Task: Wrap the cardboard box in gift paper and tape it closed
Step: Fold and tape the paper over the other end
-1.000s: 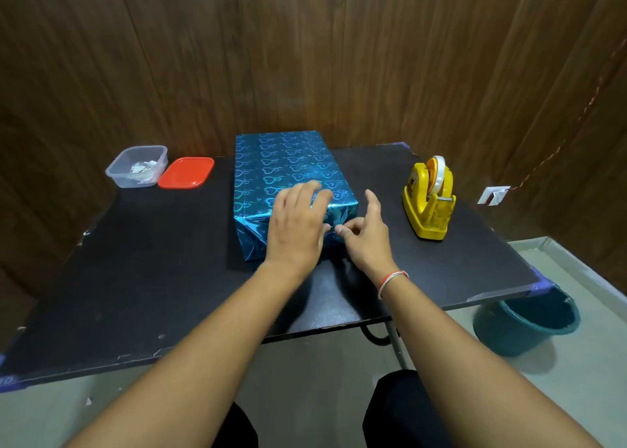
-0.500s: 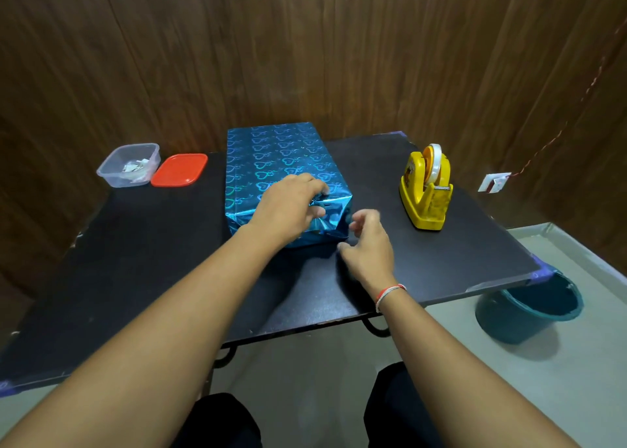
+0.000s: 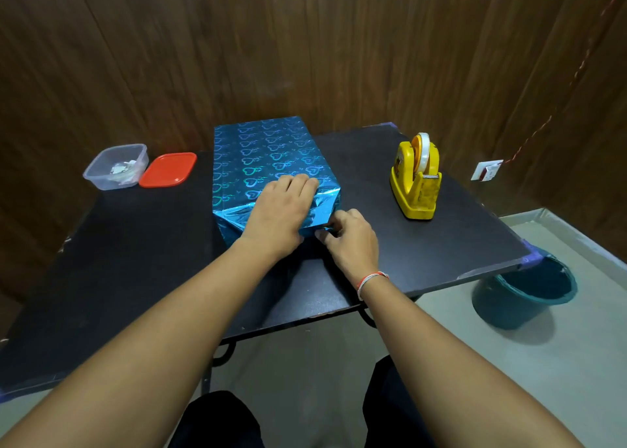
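Observation:
The box [image 3: 264, 155], covered in shiny blue gift paper with heart prints, lies lengthwise in the middle of the black table [image 3: 112, 254]. My left hand [image 3: 281, 213] lies flat over its near end, pressing the folded paper down against the near face. My right hand [image 3: 353, 240] sits at the box's near right bottom corner, its fingers pinching a small flap of the blue paper there. The near face of the box is mostly hidden behind my hands. A yellow tape dispenser [image 3: 415, 179] stands to the right of the box.
A clear plastic tub [image 3: 115, 165] with small scraps and its red lid [image 3: 168, 170] sit at the table's far left. A teal bucket [image 3: 529, 291] stands on the floor by the table's right corner. Wood panelling rises right behind the table.
My left hand slid from the top edge down over the near end of the box. My right hand closed in on the near right corner and pinched the paper flap.

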